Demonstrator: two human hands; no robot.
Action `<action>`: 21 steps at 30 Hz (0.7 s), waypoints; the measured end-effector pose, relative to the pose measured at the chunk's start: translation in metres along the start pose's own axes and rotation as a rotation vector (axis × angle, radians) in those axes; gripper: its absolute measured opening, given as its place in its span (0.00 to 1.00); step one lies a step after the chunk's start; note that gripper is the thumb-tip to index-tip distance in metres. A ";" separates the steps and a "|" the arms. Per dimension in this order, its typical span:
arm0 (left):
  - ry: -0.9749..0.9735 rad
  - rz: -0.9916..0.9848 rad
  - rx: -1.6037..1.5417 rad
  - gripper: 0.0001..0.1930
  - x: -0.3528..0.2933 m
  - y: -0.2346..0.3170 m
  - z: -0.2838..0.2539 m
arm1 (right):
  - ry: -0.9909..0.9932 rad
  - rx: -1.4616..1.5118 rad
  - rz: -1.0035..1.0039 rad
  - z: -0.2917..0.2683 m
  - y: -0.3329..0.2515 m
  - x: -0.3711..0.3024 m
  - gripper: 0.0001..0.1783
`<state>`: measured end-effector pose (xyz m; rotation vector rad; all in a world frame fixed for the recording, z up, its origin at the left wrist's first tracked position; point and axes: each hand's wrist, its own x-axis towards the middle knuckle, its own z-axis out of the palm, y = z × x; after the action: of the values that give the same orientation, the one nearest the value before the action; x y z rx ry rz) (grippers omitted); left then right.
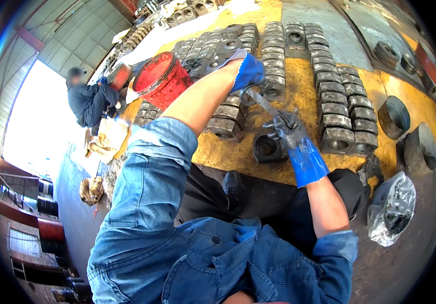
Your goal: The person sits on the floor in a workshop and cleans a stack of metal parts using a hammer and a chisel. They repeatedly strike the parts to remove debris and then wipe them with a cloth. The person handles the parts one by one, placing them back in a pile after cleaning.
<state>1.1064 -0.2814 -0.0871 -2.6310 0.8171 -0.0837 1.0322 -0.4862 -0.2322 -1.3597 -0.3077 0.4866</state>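
My left hand, in a blue glove, reaches forward over the rows of metal blocks. Its fingers curl downward around something I cannot make out, right beside a dark ring-shaped part. My right hand, in a blue glove with a dark, grimy palm and fingers, is closed on a flat, narrow metal tool. The tool's far end points up and left to the ring-shaped part under my left hand. Below my hands, a single dark metal block with a round bore rests on the yellow floor.
A red bucket stands beside my left forearm. Rows of metal blocks fill the floor ahead. At the right are an open metal cylinder and a clear plastic bag. A co-worker sits at the far left with another bucket.
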 end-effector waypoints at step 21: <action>-0.378 -0.292 -0.198 0.16 -0.033 -0.030 -0.001 | 0.109 -0.961 -0.680 -0.019 -0.005 -0.006 0.18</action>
<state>1.0947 -0.2406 -0.0731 -2.8029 0.3263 0.4246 1.0364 -0.5063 -0.2309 -2.0534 -0.9500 -0.3739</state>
